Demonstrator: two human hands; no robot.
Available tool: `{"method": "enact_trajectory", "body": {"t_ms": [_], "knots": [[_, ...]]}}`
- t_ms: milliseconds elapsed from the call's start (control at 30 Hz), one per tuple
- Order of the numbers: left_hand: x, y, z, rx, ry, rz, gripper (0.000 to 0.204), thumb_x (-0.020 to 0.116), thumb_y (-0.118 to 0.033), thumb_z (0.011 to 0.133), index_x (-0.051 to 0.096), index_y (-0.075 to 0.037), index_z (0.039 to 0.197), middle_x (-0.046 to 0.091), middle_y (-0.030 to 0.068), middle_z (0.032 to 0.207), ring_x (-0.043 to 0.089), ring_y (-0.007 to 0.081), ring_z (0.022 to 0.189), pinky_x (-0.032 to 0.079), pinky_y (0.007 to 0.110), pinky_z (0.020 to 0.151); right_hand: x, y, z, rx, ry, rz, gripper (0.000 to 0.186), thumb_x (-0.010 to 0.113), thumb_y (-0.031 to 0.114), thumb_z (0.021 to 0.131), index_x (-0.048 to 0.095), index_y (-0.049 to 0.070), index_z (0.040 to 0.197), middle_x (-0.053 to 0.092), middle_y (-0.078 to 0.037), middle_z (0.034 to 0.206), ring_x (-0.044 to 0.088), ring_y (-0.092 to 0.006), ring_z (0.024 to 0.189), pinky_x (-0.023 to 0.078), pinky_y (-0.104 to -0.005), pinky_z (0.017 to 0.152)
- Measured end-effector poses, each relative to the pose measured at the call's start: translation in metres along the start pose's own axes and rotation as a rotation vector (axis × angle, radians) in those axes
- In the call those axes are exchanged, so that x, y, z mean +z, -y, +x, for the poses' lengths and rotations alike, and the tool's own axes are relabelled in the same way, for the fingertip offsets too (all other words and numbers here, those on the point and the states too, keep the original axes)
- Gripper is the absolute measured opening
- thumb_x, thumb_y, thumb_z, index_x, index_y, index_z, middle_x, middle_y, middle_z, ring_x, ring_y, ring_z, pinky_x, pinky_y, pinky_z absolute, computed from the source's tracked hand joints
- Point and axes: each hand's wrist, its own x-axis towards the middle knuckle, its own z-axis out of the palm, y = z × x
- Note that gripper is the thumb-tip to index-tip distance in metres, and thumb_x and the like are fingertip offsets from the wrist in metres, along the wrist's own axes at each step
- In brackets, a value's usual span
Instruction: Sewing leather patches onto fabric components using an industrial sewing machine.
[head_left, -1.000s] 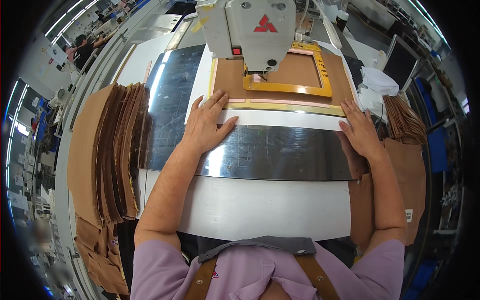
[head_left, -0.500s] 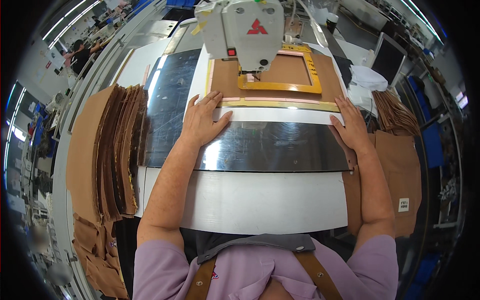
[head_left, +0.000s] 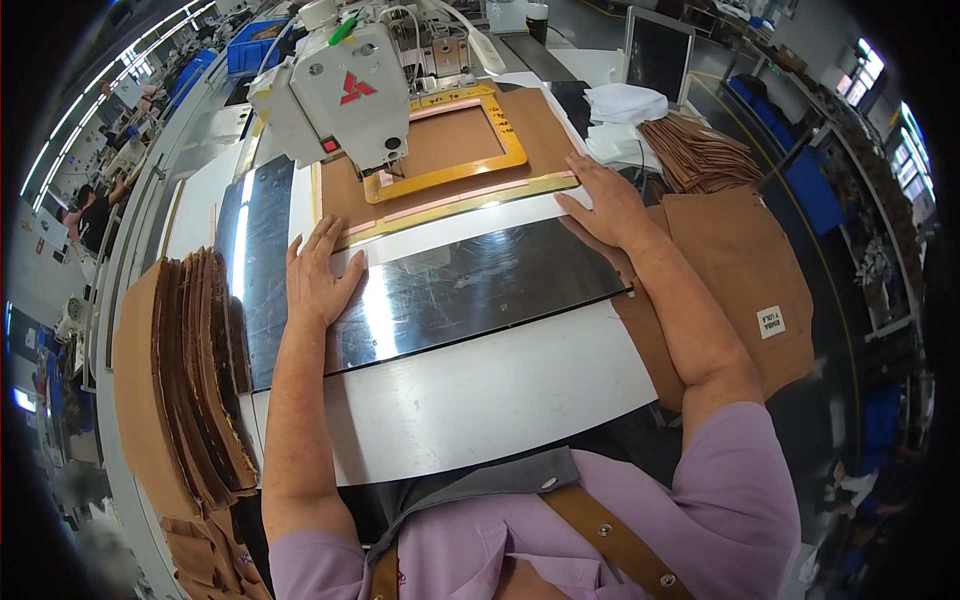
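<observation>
Brown panel [head_left: 548, 125] meets the grip at its near corners: left hand [head_left: 320, 288] and right hand [head_left: 610, 205] lie flat, loosely spread, clasping nothing, equally close; beyond them it extends away under the yellow frame [head_left: 450, 177], long axis running left to right

Windows: far off to my right I see bright windows [head_left: 870, 70] divided into panes, their edges bending with my view.
Lights: strip lights [head_left: 100, 70] run in long white lines at my upper left.
Wall: a pale wall [head_left: 30, 240] stands at my far left, partly hidden by clutter.
Floor: dark grey floor [head_left: 825, 310] spreads on my right, with a thin yellow line curving along it.
Shelving: beyond that line I have a long metal rack [head_left: 885, 328], its contents too blurred to name.
Bins: blue bins [head_left: 815, 195] sit along the rack; another blue bin [head_left: 255, 47] stands ahead, left of centre.
</observation>
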Motion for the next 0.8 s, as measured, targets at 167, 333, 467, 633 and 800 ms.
{"method": "enact_trajectory", "body": {"t_ms": [167, 333, 467, 633, 800], "knots": [[-0.0024, 0.0003, -0.0015, -0.047, 0.062, 0.055, 0.056, 0.061, -0.04, 0.087, 0.064, -0.006, 0.131, 0.061, 0.0143, 0.137, 0.05, 0.0239, 0.136, 0.02, 0.047, 0.121, 0.0021, 0.0007, 0.0021, -0.005, 0.007, -0.058, 0.069, 0.053, 0.051, 0.096, 0.054, -0.004, 0.138, 0.051, -0.019, 0.147, 0.039, -0.0312, 0.144, 0.031, -0.0405, 0.118], [-0.0051, -0.002, -0.0015, -0.085, 0.079, 0.081, 0.055, 0.06, -0.039, 0.087, 0.064, -0.006, 0.131, 0.062, 0.0138, 0.136, 0.051, 0.0242, 0.136, 0.019, 0.048, 0.122, 0.0022, 0.0005, 0.0017, -0.019, 0.006, -0.066, 0.068, 0.054, 0.049, 0.096, 0.053, -0.003, 0.139, 0.052, -0.018, 0.146, 0.04, -0.0305, 0.143, 0.031, -0.0399, 0.119], [-0.0023, -0.0006, -0.0007, -0.056, 0.063, 0.102, 0.055, 0.06, -0.039, 0.087, 0.065, -0.005, 0.13, 0.063, 0.0134, 0.136, 0.051, 0.0237, 0.137, 0.018, 0.048, 0.122, -0.0035, 0.0018, 0.0037, -0.014, 0.022, -0.076, 0.067, 0.054, 0.048, 0.097, 0.053, -0.003, 0.14, 0.052, -0.018, 0.146, 0.04, -0.0298, 0.143, 0.031, -0.0397, 0.119], [0.0, 0.0025, -0.0024, -0.06, 0.053, 0.094, 0.055, 0.06, -0.04, 0.087, 0.066, -0.006, 0.129, 0.064, 0.0115, 0.134, 0.049, 0.0248, 0.138, 0.016, 0.047, 0.123, -0.0021, 0.003, 0.0032, -0.004, 0.035, -0.087, 0.068, 0.054, 0.048, 0.097, 0.051, -0.003, 0.141, 0.052, -0.018, 0.146, 0.04, -0.0298, 0.143, 0.031, -0.0402, 0.119], [-0.0008, 0.0001, -0.0007, -0.073, 0.09, 0.141, 0.062, 0.057, -0.045, 0.089, 0.056, -0.012, 0.142, 0.052, 0.009, 0.149, 0.037, 0.0245, 0.146, 0.012, 0.05, 0.123, -0.0005, 0.0005, 0.0025, -0.02, 0.024, -0.098, 0.067, 0.054, 0.048, 0.097, 0.052, -0.003, 0.141, 0.052, -0.018, 0.146, 0.04, -0.0299, 0.143, 0.031, -0.0404, 0.119]]}}
